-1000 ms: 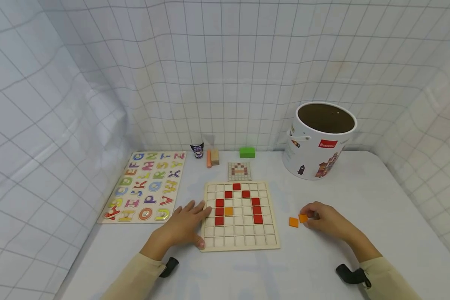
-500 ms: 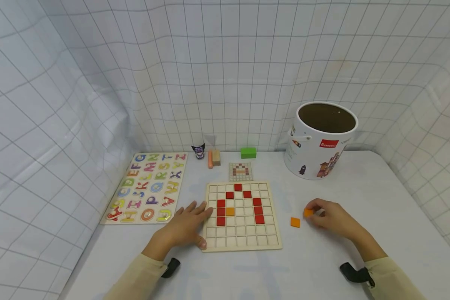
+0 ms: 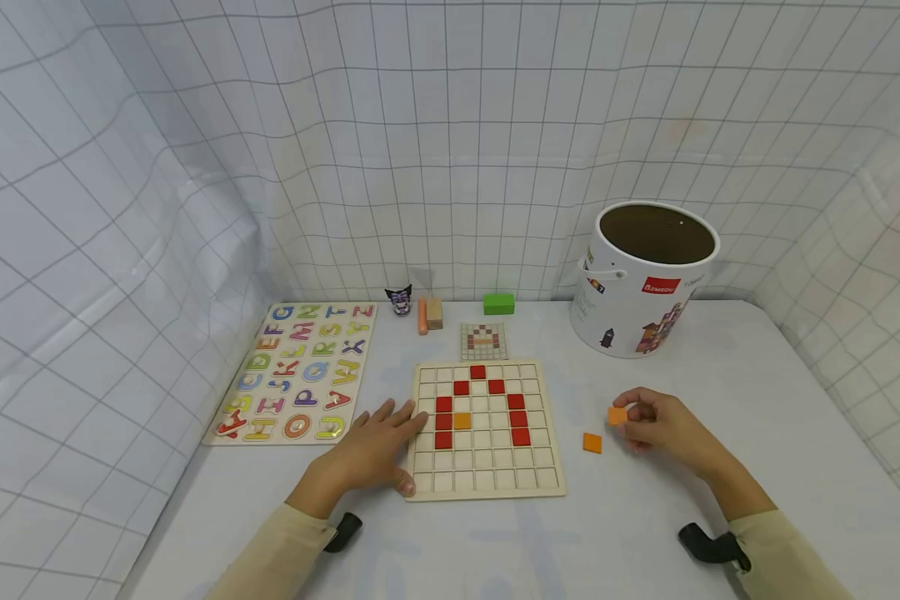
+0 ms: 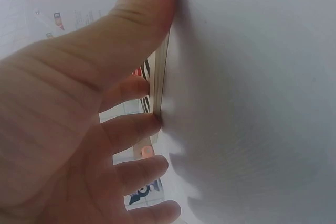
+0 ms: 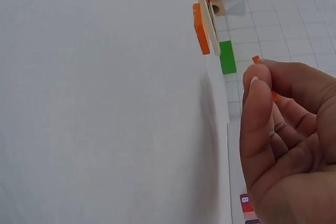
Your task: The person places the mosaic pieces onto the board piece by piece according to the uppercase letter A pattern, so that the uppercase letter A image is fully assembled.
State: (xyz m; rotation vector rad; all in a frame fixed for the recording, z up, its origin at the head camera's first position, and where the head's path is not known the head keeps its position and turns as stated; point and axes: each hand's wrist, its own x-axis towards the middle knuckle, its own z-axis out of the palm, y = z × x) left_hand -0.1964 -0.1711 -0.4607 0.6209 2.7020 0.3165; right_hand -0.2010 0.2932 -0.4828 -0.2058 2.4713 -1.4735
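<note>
My right hand (image 3: 656, 427) pinches an orange square tile (image 3: 617, 416) between thumb and fingers, right of the board. In the right wrist view only slivers of that tile (image 5: 256, 59) show past the fingertips. A second orange tile (image 3: 592, 443) lies on the table between this hand and the board. My left hand (image 3: 371, 448) rests with fingers spread at the left edge of the wooden grid board (image 3: 487, 483), thumb and fingertips on its border. Set in the grid are several red tiles (image 3: 520, 419) in an arch shape and one orange tile (image 3: 462, 421).
Behind the board lies a small pattern card (image 3: 483, 342). A green block (image 3: 498, 304), a wooden block (image 3: 435, 314), an orange stick (image 3: 422, 317) and a small dark figurine (image 3: 400, 300) stand at the back. An alphabet puzzle board (image 3: 292, 375) lies left, a white bucket (image 3: 633, 308) back right.
My right hand has picked the orange tile up from beside the other loose one and moved slightly away and to the right with it. The left hand stays on the board.
</note>
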